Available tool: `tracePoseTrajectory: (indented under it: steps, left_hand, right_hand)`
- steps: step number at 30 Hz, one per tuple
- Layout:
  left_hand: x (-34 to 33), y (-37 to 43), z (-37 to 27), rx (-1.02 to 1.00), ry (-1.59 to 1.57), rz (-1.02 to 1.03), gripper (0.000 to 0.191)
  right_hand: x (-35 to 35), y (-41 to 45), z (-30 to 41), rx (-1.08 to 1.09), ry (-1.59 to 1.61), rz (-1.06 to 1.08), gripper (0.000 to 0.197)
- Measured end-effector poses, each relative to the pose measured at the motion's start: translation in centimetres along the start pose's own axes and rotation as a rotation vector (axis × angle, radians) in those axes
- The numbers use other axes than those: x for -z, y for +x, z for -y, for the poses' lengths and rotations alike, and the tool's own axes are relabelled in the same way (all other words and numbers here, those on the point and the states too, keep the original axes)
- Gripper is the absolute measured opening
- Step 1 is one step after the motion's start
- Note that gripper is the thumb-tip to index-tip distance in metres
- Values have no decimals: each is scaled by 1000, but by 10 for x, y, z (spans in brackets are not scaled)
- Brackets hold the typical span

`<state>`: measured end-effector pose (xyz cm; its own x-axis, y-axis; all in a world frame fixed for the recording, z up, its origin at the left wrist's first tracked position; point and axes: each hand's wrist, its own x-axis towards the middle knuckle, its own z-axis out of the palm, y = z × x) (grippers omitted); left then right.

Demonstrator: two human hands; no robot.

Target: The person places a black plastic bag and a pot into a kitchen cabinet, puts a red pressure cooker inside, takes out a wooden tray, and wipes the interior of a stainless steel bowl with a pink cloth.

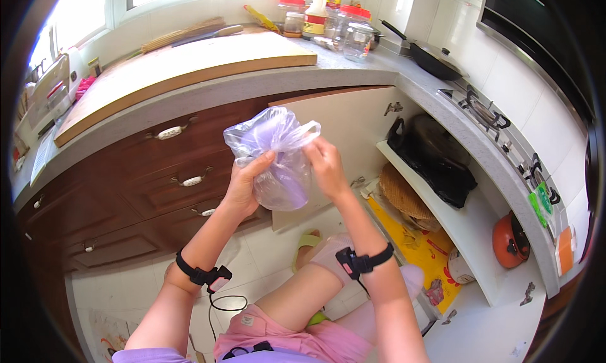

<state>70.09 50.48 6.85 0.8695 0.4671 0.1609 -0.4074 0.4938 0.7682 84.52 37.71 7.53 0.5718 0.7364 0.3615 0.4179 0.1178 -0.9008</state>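
Note:
A clear plastic bag [279,183] with something light purple inside is held up in front of me, its neck gathered near the middle. My left hand [246,178] grips the bag's left side, the thumb lying across the gathered plastic. At the upper right, the fingers of my right hand [325,162] are closed on a loose loop of the bag, close to its handle. What exactly the purple contents are cannot be told through the crinkled plastic.
An open lower cabinet at right holds a black plastic bag [435,173], a woven round mat [405,192] and an orange-red pot [510,242]. Its open door [341,126] stands behind the bag. Above are a wooden board [203,60], glass jars [357,41], a lidded pan [435,62] and a gas hob [483,109].

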Motion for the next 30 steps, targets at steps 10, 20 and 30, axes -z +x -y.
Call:
tracePoseTrajectory:
  steps: [10, 20, 30]
  left_hand:
    - [29, -52, -38, 9, 2, -81, 43]
    - [51, -99, -54, 63, -129, -137, 50]
    - [97, -129, -57, 133, 452, -228, 78]
  right_hand:
    - [-38, 56, 10, 238, -820, -309, 38]
    - [-100, 23, 7, 340, -432, -201, 50]
    - [-202, -90, 18, -180, 578, 32, 109]
